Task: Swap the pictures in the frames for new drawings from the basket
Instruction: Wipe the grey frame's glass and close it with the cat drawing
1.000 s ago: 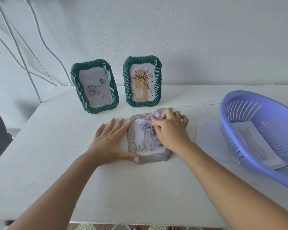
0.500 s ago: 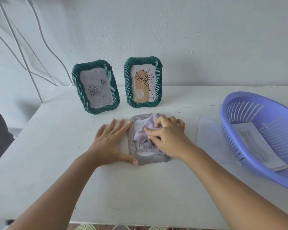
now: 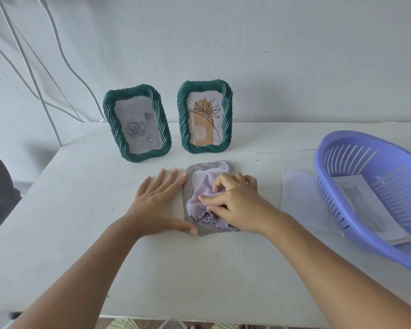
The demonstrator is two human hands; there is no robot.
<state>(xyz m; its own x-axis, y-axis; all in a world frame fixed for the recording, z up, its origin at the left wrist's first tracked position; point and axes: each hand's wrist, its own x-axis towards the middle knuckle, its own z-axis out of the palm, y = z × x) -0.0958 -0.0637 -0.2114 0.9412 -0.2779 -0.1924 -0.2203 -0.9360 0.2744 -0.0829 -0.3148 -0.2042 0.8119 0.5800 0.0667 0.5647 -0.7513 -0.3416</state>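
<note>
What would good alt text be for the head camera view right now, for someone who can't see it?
A person's right hand presses a crumpled lilac cloth onto a grey ribbed picture frame lying flat on a white table, while the left hand rests flat beside it. Two dark green ribbed frames stand behind; a lilac plastic basket holds papers at right.
</note>
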